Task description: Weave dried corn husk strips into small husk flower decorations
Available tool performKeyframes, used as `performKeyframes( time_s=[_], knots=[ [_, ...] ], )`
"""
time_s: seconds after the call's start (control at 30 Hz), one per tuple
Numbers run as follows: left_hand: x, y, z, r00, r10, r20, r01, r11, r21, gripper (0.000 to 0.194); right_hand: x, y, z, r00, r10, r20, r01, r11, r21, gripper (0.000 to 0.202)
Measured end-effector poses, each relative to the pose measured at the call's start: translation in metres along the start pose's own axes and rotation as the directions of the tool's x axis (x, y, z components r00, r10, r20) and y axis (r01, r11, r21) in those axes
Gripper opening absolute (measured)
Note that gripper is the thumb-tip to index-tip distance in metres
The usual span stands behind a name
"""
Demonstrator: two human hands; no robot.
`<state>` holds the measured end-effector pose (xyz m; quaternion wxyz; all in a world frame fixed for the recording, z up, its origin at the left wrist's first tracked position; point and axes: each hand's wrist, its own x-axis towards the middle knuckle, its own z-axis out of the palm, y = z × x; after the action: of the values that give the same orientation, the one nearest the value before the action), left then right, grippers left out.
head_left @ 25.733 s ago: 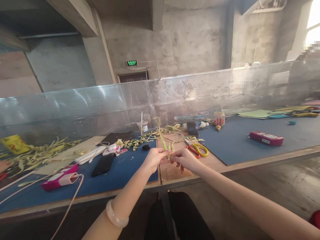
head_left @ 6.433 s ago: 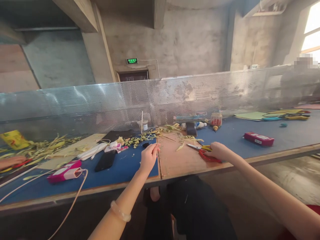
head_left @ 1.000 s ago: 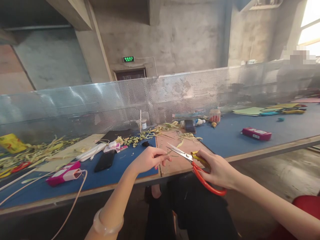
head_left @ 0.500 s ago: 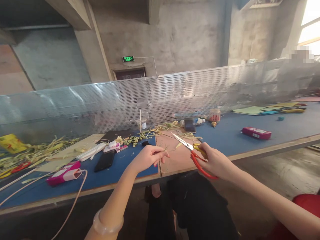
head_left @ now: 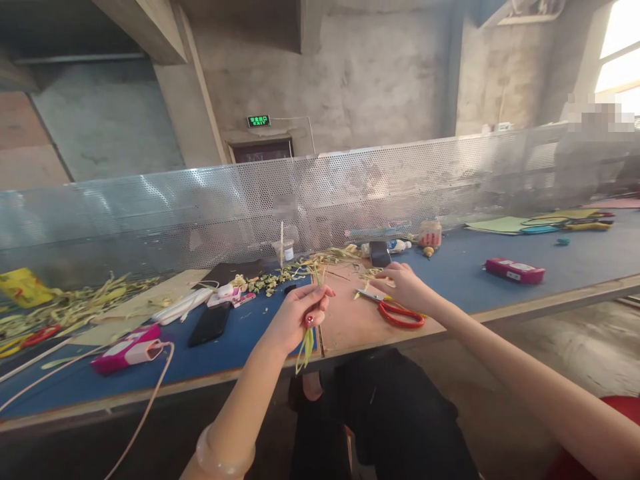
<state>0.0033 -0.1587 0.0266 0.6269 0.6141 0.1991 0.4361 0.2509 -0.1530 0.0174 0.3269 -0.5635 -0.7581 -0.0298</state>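
Pinched in my left hand [head_left: 304,312] is a small bunch of green-yellow plant strips [head_left: 306,348], its leafy ends hanging below the fingers and thin stems poking out above. My right hand [head_left: 393,281] reaches over the pinkish board with its fingers apart, just above the scissors. The scissors [head_left: 401,315], with red and yellow handles, lie on the pinkish board [head_left: 345,328], their blades pointing left and partly under the fingers. Pale dried strips [head_left: 373,273] lie just beyond my right fingertips.
A black phone [head_left: 210,324] and a magenta box [head_left: 127,348] with a cable lie on the left. More dried strips [head_left: 100,297] spread at the far left. Another magenta box [head_left: 515,270] sits on the right. A perforated metal screen [head_left: 225,207] runs along the back.
My right hand has let go of the scissors, which now lie on the board, and has moved forward and left. My left hand has turned, and leafy strips now hang from it.
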Motion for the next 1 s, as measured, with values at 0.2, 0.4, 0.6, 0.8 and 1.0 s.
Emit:
performKeyframes(
  time_s=[0.2, 0.4, 0.6, 0.8, 1.0],
  knots=[
    [-0.009, -0.004, 0.014, 0.981, -0.140, 0.136, 0.142, 0.990, -0.005, 0.020, -0.002, -0.071, -0.019, 0.857, -0.417, 0.302, 0.007, 0.595, 0.803, 0.036],
    [-0.020, -0.011, 0.017, 0.961, -0.213, 0.174, 0.220, 0.975, -0.020, 0.021, -0.001, -0.082, -0.007, 0.827, -0.460, 0.323, -0.092, 0.456, 0.885, 0.019],
    [-0.015, -0.015, 0.014, 0.980, -0.160, 0.120, 0.162, 0.987, -0.010, 0.024, 0.001, -0.076, 0.003, 0.896, -0.353, 0.270, -0.070, 0.488, 0.870, 0.031],
    [-0.002, -0.009, 0.011, 0.998, -0.006, 0.055, -0.002, 0.989, 0.145, 0.018, 0.026, -0.079, 0.004, 0.950, -0.254, 0.183, -0.001, 0.583, 0.813, 0.030],
    [0.012, -0.005, -0.013, 0.985, 0.137, -0.106, -0.103, 0.955, 0.279, 0.018, 0.061, -0.105, 0.009, 0.939, -0.276, 0.205, 0.019, 0.637, 0.771, 0.035]
  ],
)
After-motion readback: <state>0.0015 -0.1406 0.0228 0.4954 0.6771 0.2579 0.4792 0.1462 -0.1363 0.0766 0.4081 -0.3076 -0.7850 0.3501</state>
